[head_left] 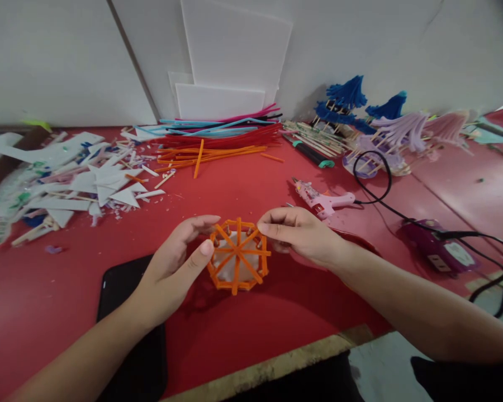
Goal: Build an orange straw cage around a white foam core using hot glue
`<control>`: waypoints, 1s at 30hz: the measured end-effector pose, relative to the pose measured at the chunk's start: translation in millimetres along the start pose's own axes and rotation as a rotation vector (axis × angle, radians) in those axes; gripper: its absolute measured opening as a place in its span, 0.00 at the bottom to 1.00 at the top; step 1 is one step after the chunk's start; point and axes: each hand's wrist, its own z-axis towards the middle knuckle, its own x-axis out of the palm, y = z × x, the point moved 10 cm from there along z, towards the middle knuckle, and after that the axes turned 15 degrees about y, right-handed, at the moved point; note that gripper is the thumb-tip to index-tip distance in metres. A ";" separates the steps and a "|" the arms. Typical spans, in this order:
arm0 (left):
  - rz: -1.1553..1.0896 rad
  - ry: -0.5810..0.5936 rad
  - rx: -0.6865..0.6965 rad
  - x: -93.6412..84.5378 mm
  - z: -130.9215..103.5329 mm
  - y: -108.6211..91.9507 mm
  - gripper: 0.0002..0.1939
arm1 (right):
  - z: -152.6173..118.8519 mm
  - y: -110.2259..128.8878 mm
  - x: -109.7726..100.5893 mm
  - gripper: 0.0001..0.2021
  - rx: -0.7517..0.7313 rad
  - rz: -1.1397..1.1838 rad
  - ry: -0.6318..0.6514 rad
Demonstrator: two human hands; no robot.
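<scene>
Between my hands is a small eight-sided model (237, 252) made with orange pipe cleaners. Its orange strips cross at the middle like wheel spokes, above a pale base, with short wooden posts near the rim. My left hand (183, 251) grips the model's left side, thumb at the near edge and fingers curved behind. At the upper right, my right hand (295, 231) pinches the outer end of one spoke between thumb and forefinger; the other fingers are curled. A pink hot glue gun (324, 200) lies just beyond my right hand.
Pipe cleaners (222, 137) in several colours lie at the back. White scraps (96, 181) heap up on the left. Blue and lilac roofed models (398, 134) stand back right, near wooden sticks (316, 139). A black phone (129, 335) lies under my left forearm; a cable runs to a purple box (438, 245).
</scene>
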 end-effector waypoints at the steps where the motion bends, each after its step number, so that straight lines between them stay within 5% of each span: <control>1: -0.011 -0.001 -0.012 0.4 0.0 0.2 0.20 | 0.4 -0.4 -0.8 0.12 -0.011 0.004 -0.008; 8: -0.138 -0.037 -0.056 -2.8 1.7 2.2 0.17 | -3.4 -2.4 -15.4 0.13 0.024 -0.048 -0.151; 16: -0.117 -0.079 -0.166 -5.4 1.0 15.5 0.16 | -4.3 1.5 13.4 0.16 0.156 -0.255 0.160; 25: -0.038 -0.038 -0.201 -3.6 -0.5 14.8 0.16 | -2.1 1.8 15.7 0.13 0.065 -0.036 0.079; 30: 0.049 -0.059 -0.167 -8.3 -0.8 11.6 0.15 | -3.9 2.2 11.5 0.15 0.064 -0.102 0.073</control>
